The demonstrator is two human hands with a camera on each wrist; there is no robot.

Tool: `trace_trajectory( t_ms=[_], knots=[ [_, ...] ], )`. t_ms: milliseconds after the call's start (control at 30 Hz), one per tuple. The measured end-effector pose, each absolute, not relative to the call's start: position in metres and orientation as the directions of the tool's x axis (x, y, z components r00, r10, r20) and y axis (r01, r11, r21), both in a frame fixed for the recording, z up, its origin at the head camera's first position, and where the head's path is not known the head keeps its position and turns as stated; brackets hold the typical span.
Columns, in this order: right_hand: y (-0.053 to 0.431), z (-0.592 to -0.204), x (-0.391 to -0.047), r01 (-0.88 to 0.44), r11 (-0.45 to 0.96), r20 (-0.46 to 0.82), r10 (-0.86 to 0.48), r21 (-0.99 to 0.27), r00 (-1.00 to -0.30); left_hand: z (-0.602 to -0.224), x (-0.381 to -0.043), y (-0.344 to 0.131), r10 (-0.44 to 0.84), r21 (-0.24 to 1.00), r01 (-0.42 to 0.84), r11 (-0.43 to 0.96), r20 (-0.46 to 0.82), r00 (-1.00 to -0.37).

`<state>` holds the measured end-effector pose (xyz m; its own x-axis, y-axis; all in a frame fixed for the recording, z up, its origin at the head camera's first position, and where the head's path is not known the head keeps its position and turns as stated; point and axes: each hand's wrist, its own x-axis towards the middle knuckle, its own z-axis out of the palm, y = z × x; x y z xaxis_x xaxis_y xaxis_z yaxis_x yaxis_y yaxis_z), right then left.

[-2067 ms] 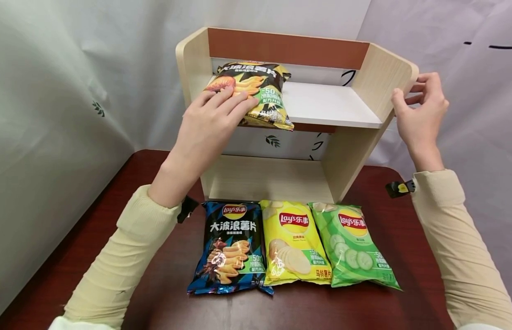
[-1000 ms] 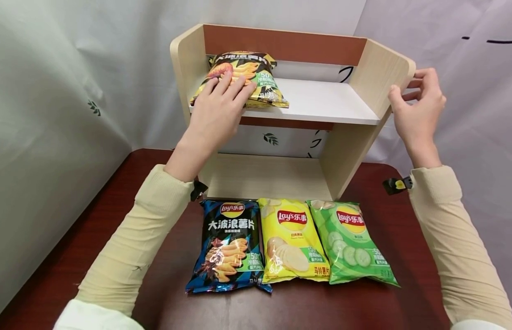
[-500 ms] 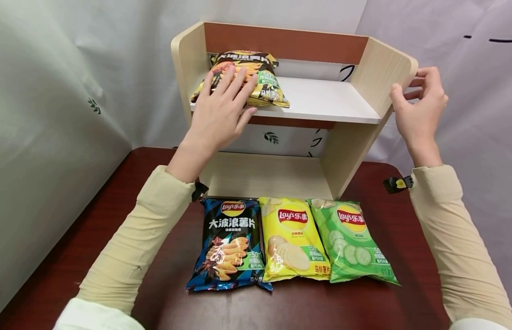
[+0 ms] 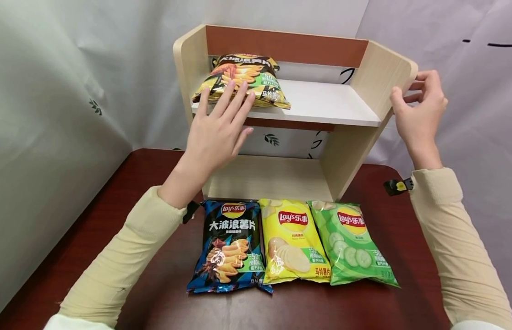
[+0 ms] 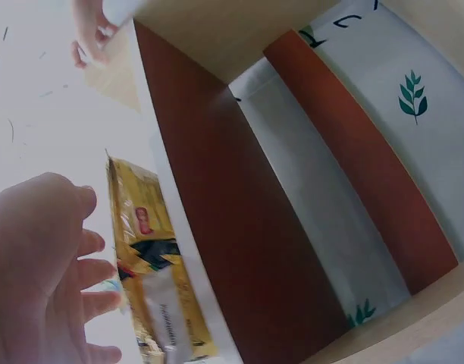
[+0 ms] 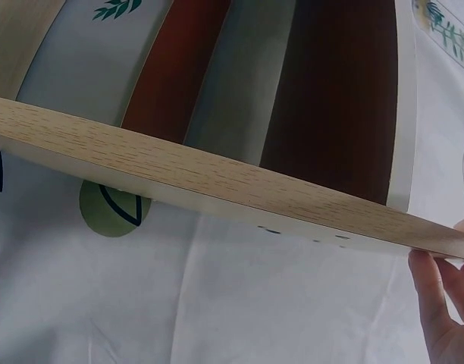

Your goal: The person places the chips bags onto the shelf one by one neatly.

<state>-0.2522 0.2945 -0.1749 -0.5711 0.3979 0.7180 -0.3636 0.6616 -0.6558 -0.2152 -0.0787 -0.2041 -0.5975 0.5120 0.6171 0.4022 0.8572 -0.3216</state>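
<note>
A black and yellow bag of chips (image 4: 243,78) lies at the left end of the upper shelf of the wooden rack (image 4: 330,98). My left hand (image 4: 216,128) is in front of that bag with its fingers straight and spread. In the left wrist view a gap shows between the fingers and the yellow bag (image 5: 158,265). My right hand (image 4: 422,110) grips the front edge of the rack's right side panel, thumb on the inner side and fingers on the outer. The right wrist view shows fingers (image 6: 429,292) against that panel.
Three more chip bags lie in a row on the dark red table (image 4: 165,293): a blue-black bag (image 4: 228,247), a yellow bag (image 4: 294,243) and a green bag (image 4: 352,245). They lie right before the rack's lower shelf (image 4: 268,176). Pale cloth (image 4: 128,59) hangs behind.
The black and yellow bag went from overhanging the shelf's front edge to lying further back on it. My left hand then let go and drew back toward me. The right hand stayed on the panel.
</note>
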Motion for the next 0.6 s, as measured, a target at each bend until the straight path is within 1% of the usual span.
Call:
trace_trajectory(
  t_ms=[67,200,367,600],
  knots=[
    [0.296,-0.176,-0.253,-0.364,0.662,0.718,0.396,-0.655,-0.572,-0.208,-0.209,-0.078,0.530,-0.347,0.406,0.846,0.633,-0.564],
    [0.300,-0.179,-0.255,-0.369,0.665,0.724,0.391,-0.649,-0.569,-0.217,-0.197,-0.078,0.558,-0.355,0.444,0.822,0.655,-0.509],
    [0.301,-0.181,-0.257,-0.366,0.681,0.734,0.384,-0.635,-0.561,-0.236,-0.185,-0.082,0.596,-0.357,0.499,0.789,0.640,-0.485],
    [0.301,-0.180,-0.258,-0.369,0.684,0.739,0.380,-0.629,-0.557,-0.267,-0.174,-0.087,0.623,-0.361,0.532,0.766,0.620,-0.477]
  ],
)
